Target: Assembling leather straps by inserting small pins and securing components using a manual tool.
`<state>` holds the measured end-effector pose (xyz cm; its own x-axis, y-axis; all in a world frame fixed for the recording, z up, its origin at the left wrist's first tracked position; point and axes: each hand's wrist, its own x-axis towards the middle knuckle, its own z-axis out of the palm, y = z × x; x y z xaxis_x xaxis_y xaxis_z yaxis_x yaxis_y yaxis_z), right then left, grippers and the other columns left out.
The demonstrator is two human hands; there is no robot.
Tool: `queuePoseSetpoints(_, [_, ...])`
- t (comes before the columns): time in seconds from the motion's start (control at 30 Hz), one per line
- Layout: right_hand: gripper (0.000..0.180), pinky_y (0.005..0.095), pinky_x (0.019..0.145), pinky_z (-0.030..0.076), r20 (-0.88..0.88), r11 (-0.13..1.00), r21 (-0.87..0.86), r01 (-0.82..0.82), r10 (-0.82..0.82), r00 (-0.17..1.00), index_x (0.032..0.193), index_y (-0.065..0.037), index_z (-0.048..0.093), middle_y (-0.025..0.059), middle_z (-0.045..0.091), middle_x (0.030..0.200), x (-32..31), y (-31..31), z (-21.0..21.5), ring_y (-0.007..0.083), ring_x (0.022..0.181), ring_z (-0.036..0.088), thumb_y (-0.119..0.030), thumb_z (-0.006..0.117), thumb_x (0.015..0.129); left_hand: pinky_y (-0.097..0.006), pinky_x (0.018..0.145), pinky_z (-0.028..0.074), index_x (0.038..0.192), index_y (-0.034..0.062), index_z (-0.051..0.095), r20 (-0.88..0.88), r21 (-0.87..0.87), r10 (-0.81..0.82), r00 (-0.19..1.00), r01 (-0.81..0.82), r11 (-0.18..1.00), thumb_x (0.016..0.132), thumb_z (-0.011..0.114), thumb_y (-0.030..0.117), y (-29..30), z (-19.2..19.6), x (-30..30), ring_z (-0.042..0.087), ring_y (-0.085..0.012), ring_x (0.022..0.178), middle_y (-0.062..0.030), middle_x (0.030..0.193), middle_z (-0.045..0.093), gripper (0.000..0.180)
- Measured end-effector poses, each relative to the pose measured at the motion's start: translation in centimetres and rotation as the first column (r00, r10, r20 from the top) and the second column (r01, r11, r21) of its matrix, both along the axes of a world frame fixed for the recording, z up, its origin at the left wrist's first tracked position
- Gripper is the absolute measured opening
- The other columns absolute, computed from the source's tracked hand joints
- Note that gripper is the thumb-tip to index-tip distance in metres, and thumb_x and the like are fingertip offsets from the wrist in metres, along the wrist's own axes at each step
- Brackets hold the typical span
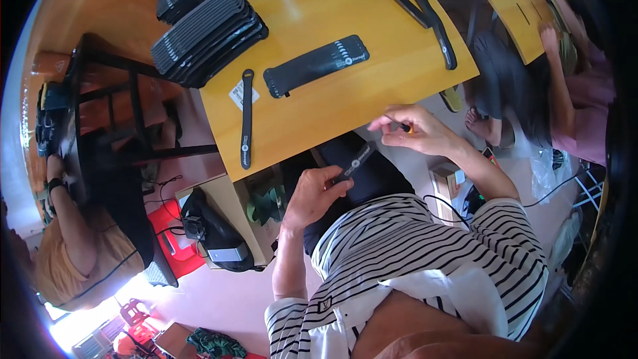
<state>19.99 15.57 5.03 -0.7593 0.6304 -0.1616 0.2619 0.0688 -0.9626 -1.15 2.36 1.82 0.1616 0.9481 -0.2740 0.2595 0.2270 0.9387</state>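
My left hand [314, 197] is closed on one end of a black strap [359, 162] with white print, held out over my lap below the table edge. Close to the strap's far end, my right hand [417, 130] has its fingers curled round a small dark tool with an orange part [405, 127]; its exact kind is hard to make out. On the table ahead lies a wide, flat black piece [316, 66] with white marks, perhaps several straps side by side. A single black strap [246, 119] with a hole in its end rests left of it, partly over a white label [237, 96].
Stacks of black straps [209, 33] fill the far left of the yellow table [319, 119]. Two crossing straps [437, 30] lie at its right. People [93, 239] sit at left and right. An open cardboard box [222, 189] and a black bag [219, 233] stand below left.
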Motion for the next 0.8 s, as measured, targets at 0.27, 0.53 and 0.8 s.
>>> queuePoseSetpoints(0.27, [0.015,0.0222,0.054,0.038,0.026,0.997,-0.070,-0.040,0.042,0.999,0.084,-0.001,0.064,0.0011,0.056,0.065,0.1,0.2,-1.7,0.0074,0.063,0.050,-0.014,0.066,0.078,-0.027,0.046,0.036,0.076,-0.0019,0.061,-0.043,-0.008,-0.049,0.998,0.049,0.999,0.076,0.064,0.012,1.5,0.8,0.7,0.046,-0.0144,0.046,-0.0099,0.054,0.055,0.015])
queuePoseSetpoints(0.53, [0.007,0.0187,0.041,0.026,0.149,0.980,-0.141,0.140,-0.118,0.982,0.076,0.000,0.064,-0.0014,0.051,0.058,2.0,2.8,-1.3,0.0026,0.044,0.039,-0.007,0.064,0.076,-0.029,0.067,0.039,0.079,-0.0007,0.065,-0.093,0.078,0.041,0.995,-0.034,0.996,0.072,0.068,0.008,0.5,0.2,-3.8,0.047,-0.0182,0.068,-0.0069,0.069,0.061,0.012])
queuePoseSetpoints(0.8, [0.009,0.0172,0.035,0.022,0.101,0.902,-0.217,0.373,-0.359,0.928,0.077,0.001,0.063,0.0004,0.052,0.054,0.6,5.4,-2.4,0.0016,0.038,0.036,-0.007,0.067,0.074,-0.020,0.059,0.040,0.084,-0.0017,0.061,0.115,-0.048,0.499,0.859,-0.497,0.866,0.081,0.060,0.003,3.2,-0.1,-5.5,0.053,-0.0069,0.064,-0.0010,0.069,0.058,0.006])
